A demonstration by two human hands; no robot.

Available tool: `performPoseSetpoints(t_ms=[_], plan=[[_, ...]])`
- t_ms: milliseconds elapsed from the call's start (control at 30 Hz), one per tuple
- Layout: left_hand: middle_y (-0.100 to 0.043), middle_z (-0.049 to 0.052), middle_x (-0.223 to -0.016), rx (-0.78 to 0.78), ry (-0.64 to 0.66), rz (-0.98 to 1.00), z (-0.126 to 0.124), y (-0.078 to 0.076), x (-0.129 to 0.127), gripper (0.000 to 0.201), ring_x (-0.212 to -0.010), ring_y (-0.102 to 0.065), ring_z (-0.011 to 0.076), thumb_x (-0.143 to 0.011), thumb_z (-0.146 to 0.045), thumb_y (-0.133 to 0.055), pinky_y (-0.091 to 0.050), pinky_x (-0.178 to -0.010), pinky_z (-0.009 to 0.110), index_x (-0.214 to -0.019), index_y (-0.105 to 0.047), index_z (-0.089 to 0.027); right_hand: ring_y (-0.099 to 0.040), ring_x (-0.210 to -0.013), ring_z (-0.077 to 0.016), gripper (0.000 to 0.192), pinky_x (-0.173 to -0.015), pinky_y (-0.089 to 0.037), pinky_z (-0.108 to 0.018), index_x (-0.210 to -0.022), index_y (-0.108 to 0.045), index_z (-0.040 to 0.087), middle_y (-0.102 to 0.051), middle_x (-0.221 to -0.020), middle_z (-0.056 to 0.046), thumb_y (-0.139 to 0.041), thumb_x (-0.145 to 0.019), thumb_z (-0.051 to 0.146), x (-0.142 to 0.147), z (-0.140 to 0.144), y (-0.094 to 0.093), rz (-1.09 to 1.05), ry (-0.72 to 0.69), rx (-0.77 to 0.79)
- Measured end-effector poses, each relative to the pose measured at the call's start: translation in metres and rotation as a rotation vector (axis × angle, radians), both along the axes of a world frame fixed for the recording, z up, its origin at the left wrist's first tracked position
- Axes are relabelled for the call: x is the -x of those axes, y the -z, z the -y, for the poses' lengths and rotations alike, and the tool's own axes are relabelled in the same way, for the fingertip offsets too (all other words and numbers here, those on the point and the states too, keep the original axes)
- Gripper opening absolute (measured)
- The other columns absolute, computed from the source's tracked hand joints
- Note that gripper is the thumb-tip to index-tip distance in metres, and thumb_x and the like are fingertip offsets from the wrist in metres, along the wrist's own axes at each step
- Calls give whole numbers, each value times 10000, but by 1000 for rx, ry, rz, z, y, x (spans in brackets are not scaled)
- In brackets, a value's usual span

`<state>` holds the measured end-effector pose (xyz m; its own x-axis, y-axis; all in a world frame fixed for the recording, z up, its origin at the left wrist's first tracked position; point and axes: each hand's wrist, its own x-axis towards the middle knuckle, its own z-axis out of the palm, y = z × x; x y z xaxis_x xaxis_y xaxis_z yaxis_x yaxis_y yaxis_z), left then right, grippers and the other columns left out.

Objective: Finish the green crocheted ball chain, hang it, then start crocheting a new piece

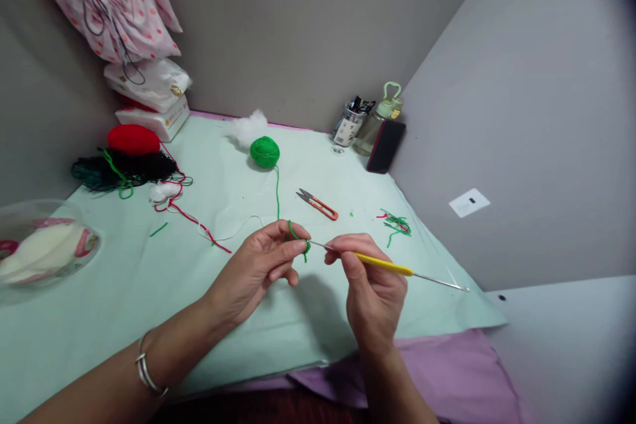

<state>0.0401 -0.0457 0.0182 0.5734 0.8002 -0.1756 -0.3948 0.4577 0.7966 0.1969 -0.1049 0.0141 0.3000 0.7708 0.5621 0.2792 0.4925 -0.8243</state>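
Note:
My right hand (375, 285) is closed around the yellow grip of a double-ended crochet hook (385, 264); one metal end points right, the other reaches left into the green work. Between thumb and fingers, my left hand (268, 255) pinches a small piece of green crochet (307, 248). Green yarn loops over the left index finger and runs back to a green yarn ball (265, 152). Just how the hook's tip sits in the stitches is too small to tell. Orange-handled thread snips (318, 204) lie behind the hands.
Yarn scraps (397, 223) lie at right, near a phone (386, 146), a bottle (370, 132) and a pen holder (349, 122). White stuffing (250, 128) sits at the back. Red yarn (134, 139), dark yarn (129, 169) and a plastic tub (47, 245) stand at left.

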Motion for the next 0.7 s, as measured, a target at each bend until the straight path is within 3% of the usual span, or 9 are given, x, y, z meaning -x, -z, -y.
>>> performPoseSetpoints(t_ms=[233,500,700], plan=[[-444,-100,-624,-11,-13,-10,0,0,-1,166,-451,-265,20,-818,-302,-811,-490,-525,176,-907,-720,-195,-654,-765,-172,216,-682,-539,-339,-1000,-749,256,-699,-878,-26,-587,-964,119,0,1,2,59,29,-22],[-523,-85,-727,-35,-37,3,1,2,-2,176,-444,-303,0,-802,-278,-825,-522,-527,183,-897,-709,-186,-692,-890,-186,365,-754,-568,-325,-1152,-703,253,-720,-980,-61,-579,-919,1,3,7,4,434,82,-179],[-522,-87,-746,-31,-25,-11,1,1,-4,227,-439,-291,-8,-785,-257,-841,-508,-521,171,-953,-706,-184,-693,-890,-181,374,-742,-577,-312,-1164,-699,263,-712,-973,-62,-580,-924,2,6,5,6,434,92,-184]])
